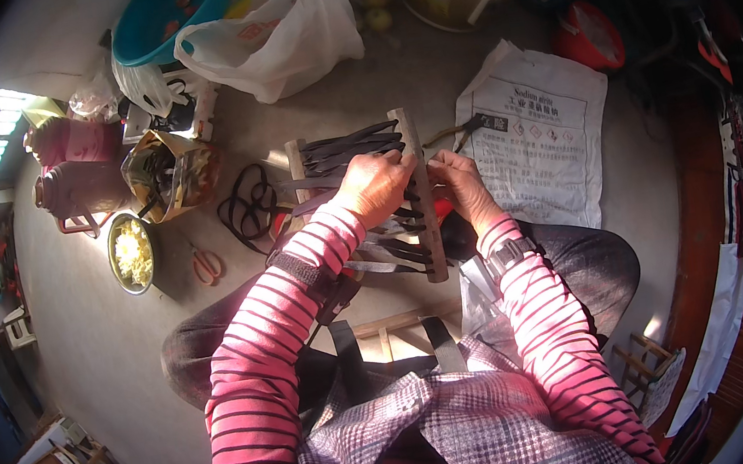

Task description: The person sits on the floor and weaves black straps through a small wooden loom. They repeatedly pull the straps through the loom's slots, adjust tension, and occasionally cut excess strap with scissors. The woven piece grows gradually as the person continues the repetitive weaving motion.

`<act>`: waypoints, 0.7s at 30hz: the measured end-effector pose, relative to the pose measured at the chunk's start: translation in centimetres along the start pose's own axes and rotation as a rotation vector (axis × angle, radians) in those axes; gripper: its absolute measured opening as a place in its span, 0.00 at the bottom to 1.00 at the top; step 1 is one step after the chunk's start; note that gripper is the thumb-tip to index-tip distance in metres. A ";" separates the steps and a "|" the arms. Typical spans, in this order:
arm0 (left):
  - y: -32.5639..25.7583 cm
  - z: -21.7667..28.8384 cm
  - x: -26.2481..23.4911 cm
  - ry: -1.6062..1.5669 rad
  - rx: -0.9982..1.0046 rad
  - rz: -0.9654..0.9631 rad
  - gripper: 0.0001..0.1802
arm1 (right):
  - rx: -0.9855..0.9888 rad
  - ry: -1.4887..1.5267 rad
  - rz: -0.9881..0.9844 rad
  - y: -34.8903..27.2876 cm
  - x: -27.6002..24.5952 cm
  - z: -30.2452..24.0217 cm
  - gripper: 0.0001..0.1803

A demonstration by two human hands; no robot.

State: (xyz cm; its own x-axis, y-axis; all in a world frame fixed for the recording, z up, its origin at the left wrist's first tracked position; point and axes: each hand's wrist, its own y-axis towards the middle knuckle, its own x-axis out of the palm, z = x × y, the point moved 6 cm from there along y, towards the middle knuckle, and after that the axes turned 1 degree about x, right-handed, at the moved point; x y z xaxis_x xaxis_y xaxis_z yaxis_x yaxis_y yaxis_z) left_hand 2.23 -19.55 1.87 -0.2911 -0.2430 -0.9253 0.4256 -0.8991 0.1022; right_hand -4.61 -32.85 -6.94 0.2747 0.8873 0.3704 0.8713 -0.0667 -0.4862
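The vest (496, 411) faces a strapped frame (434, 247) beneath the left hand (373, 189).

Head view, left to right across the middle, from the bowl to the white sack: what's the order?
Bowl with pale yellow contents → scissors → loose black strap coil → left hand → frame's right wooden bar → right hand → white printed sack.
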 end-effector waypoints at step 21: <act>-3.3 -0.1 -2.8 -0.047 -0.245 0.117 0.10 | -0.043 0.335 0.261 1.3 -0.9 3.1 0.07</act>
State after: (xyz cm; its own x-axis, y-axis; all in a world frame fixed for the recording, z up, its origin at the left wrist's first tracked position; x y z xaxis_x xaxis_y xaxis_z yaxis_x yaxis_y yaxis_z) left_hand 1.71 -15.83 4.07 -0.2651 -0.3618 -0.8938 0.6514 -0.7506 0.1106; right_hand -5.04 -32.31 -10.37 0.5990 0.6413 0.4796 0.7694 -0.2950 -0.5666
